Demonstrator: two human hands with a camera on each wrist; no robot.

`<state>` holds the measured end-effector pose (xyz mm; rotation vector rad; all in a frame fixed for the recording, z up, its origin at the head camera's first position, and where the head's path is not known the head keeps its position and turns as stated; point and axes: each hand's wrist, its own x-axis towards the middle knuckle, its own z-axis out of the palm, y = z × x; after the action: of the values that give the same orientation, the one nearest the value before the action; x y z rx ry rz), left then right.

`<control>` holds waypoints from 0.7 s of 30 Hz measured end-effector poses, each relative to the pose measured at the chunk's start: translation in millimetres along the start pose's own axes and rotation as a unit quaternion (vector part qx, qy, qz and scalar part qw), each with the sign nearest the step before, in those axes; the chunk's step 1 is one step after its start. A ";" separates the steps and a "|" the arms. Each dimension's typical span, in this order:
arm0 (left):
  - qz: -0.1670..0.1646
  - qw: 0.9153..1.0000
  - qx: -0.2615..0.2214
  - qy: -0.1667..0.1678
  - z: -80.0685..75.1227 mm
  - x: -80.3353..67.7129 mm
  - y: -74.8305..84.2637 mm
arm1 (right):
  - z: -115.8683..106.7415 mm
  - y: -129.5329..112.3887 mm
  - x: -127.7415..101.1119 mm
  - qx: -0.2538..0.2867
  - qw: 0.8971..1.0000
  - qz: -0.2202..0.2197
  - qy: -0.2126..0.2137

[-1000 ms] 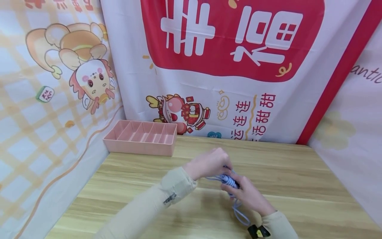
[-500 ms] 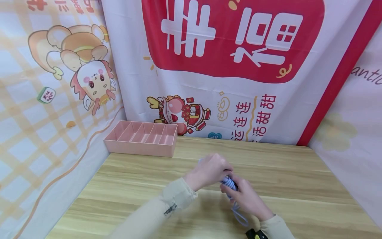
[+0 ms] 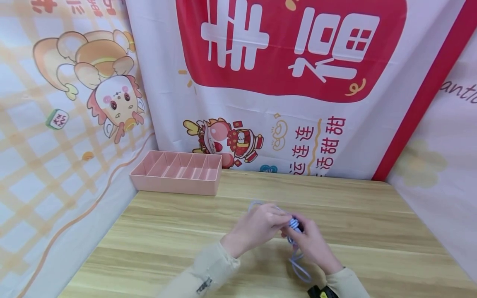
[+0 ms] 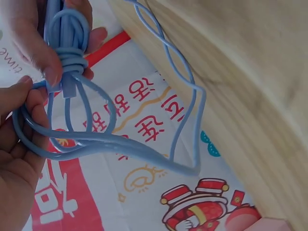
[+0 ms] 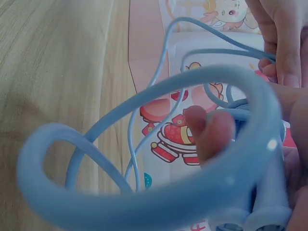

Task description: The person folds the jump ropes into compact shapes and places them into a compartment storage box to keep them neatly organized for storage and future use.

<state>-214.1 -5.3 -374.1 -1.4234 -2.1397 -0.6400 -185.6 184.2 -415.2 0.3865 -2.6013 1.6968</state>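
A light blue jump rope [image 3: 294,224] is bundled between my hands above the table. Its cord is wound around the middle, and two handles [image 5: 269,202] show at the lower right of the right wrist view. My right hand [image 3: 313,242] grips the wound bundle, with a doubled cord loop [image 3: 299,269] hanging below it. On the bundle's left, my left hand [image 3: 257,227] holds loops of the cord between thumb and fingers. In the left wrist view, the slack cord [image 4: 144,151] stretches from these fingers toward the right and bends back upward.
A pink divided box [image 3: 175,184] stands at the table's back left corner. The wood-grain table [image 3: 167,231] meets printed cloth walls [image 3: 231,103] at the back and sides.
My left hand has come down and slightly toward me, still with cord in its fingers. The right hand keeps its grip on the bundle, nearly in place.
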 end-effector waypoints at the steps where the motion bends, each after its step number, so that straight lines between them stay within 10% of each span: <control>1: -0.004 1.000 -0.009 0.014 1.4 -3.1 0.9 | 0.3 -0.5 0.0 -0.004 1.000 -0.002 0.004; 13: -0.033 0.990 -0.081 0.113 17.4 -19.2 0.8 | 3.9 -0.7 1.2 -0.014 1.000 -0.009 0.021; 21: -0.047 0.988 -0.051 0.137 20.8 -16.4 -0.4 | -6.7 0.9 1.6 0.010 0.997 -0.042 -0.067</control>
<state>-211.8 -4.1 -400.4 -1.2099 -1.9882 -0.9369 -188.2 190.2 -413.0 0.6231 -2.6179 1.7287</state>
